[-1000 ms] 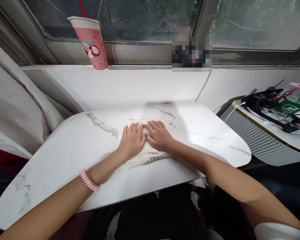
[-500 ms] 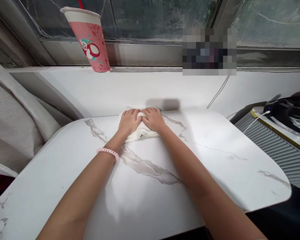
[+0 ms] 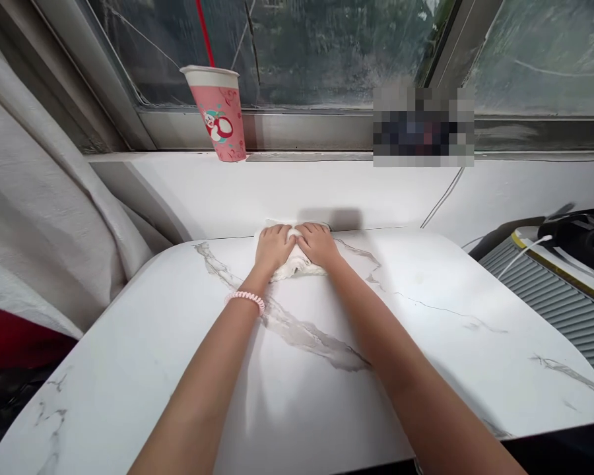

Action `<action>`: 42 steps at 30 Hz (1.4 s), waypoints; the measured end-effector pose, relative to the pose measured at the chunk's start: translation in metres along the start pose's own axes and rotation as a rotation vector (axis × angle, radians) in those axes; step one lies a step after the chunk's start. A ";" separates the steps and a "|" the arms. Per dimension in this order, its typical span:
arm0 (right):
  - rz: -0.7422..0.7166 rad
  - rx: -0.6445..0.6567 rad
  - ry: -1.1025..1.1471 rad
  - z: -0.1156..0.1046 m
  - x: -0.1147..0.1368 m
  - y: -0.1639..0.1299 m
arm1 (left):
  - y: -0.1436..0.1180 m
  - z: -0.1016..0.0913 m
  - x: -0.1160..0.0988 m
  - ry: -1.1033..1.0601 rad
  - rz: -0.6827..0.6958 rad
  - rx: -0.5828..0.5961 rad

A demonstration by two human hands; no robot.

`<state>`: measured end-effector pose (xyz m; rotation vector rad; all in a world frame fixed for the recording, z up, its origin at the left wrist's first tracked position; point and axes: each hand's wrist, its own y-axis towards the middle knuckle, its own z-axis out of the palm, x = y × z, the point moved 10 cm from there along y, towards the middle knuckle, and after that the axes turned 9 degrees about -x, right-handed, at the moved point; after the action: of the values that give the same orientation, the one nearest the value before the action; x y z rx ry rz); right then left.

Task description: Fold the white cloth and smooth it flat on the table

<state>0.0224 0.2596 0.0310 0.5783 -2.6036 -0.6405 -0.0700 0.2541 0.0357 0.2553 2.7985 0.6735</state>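
Note:
A folded white cloth (image 3: 297, 265) lies bunched at the far edge of the white marble-patterned table (image 3: 297, 409), against the wall. My left hand (image 3: 274, 249) presses down on its left part, fingers curved over it and pointing toward the wall. On the left wrist sits a pink coiled hair tie (image 3: 246, 298). Over the cloth's right part, my right hand (image 3: 319, 244) grips in the same way. The two thumbs come close together at the middle, with cloth showing between and below them. Both arms reach forward, nearly straight.
A pink paper cup (image 3: 220, 122) with a red straw stands on the window sill. Right of it, a blurred-out item (image 3: 423, 128) sits on the sill, cables hanging below. A grey curtain (image 3: 44, 185) borders the left; a ribbed grey case (image 3: 539, 297) stands at the right.
My view has shifted, so the cup, table and hands appear farther right and a little lower. Both hands stay on the cloth by the wall, with little visible movement across the table.

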 end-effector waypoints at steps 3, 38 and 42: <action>-0.035 -0.008 -0.005 -0.005 0.008 -0.013 | -0.018 -0.007 -0.006 0.003 0.003 -0.005; -0.156 0.259 -0.177 -0.047 0.176 -0.190 | -0.218 -0.087 -0.010 0.076 0.101 0.304; -0.140 0.201 -0.098 -0.021 0.170 -0.138 | -0.173 -0.078 0.024 0.095 0.057 0.263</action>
<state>-0.0696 0.0602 0.0244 0.8163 -2.7572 -0.4622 -0.1340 0.0749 0.0173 0.3621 2.9797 0.3347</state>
